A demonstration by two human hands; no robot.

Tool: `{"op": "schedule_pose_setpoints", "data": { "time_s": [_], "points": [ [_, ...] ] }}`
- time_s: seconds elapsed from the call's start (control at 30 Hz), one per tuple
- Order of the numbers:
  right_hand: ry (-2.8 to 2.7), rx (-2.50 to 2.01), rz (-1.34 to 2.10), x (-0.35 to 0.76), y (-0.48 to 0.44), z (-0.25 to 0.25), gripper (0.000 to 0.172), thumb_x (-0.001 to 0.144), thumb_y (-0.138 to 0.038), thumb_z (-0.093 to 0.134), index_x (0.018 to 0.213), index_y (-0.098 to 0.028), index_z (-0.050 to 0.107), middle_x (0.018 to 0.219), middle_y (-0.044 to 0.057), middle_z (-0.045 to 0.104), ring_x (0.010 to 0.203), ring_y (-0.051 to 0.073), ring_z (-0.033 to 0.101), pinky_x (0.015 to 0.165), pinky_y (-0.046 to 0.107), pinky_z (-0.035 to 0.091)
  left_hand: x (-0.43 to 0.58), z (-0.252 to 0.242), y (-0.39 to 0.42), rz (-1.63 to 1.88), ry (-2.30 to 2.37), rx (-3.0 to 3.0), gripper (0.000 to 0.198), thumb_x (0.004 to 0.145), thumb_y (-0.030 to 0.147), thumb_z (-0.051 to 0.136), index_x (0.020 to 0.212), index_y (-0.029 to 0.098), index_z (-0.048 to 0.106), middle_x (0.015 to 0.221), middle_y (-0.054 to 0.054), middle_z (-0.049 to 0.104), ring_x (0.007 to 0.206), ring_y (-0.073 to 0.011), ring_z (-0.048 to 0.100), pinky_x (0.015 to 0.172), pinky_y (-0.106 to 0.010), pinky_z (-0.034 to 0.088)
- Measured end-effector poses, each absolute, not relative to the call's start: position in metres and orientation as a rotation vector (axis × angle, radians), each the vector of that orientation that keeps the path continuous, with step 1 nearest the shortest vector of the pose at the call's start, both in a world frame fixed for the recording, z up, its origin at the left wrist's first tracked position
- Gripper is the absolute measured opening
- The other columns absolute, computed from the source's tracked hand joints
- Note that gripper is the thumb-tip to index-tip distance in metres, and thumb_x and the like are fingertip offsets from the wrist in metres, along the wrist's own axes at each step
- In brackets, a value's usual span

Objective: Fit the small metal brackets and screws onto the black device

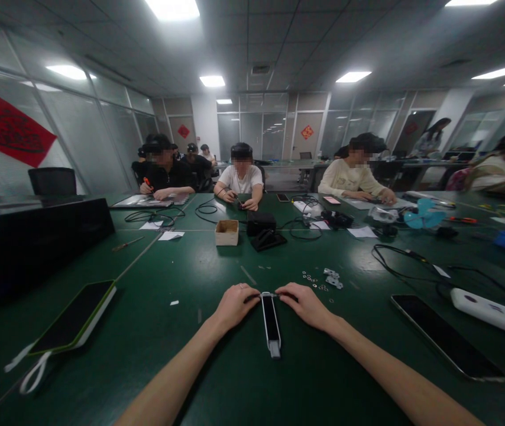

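Note:
A narrow device with a dark face and a white frame lies lengthwise on the green table, its grey end towards me. At its far end, a small metallic piece runs crosswise. My left hand touches the left end of that piece, thumb and fingers pressed together. On the other side my right hand has its fingertips closed at the right end. What exactly each fingertip pinches is too small to make out. Small rings and metal brackets lie beyond my right hand.
A phone and white power strip lie right; a green-edged tablet lies left. Ahead are a small open box, a black case, cables and a blue fan. Several people sit across the table.

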State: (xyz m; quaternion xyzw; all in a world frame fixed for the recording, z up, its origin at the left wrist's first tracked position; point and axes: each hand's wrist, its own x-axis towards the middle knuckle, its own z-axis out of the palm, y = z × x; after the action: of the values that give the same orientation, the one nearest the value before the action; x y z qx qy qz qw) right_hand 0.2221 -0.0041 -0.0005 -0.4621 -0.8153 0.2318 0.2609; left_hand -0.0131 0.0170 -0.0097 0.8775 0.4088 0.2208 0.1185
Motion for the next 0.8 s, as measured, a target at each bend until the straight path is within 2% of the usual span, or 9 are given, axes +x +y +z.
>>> {"op": "schedule_pose_setpoints", "data": {
  "time_s": [0.4, 0.8],
  "points": [
    [-2.171, -1.227, 0.581, 0.217, -0.003, -0.005, 0.021, 0.088, -0.025, 0.051, 0.103, -0.021, 0.065, 0.099, 0.003, 0.066, 0.092, 0.017, 0.059, 0.084, 0.030, 0.046, -0.012, -0.009, 0.017, 0.655, 1.187, 2.589, 0.018, 0.090, 0.026, 0.051, 0.099, 0.021, 0.066, 0.090, -0.002, 0.065, 0.084, -0.0154, 0.059, 0.076, -0.024, 0.044],
    [-2.137, -1.287, 0.638, 0.210, -0.003, -0.006, 0.021, 0.085, -0.026, 0.055, 0.105, -0.020, 0.062, 0.098, 0.003, 0.062, 0.085, 0.015, 0.058, 0.073, 0.028, 0.049, -0.012, -0.007, 0.015, 0.612, 1.210, 2.560, 0.020, 0.091, 0.027, 0.049, 0.101, 0.022, 0.066, 0.092, -0.002, 0.064, 0.085, -0.0159, 0.059, 0.077, -0.025, 0.044]
  ]
}}
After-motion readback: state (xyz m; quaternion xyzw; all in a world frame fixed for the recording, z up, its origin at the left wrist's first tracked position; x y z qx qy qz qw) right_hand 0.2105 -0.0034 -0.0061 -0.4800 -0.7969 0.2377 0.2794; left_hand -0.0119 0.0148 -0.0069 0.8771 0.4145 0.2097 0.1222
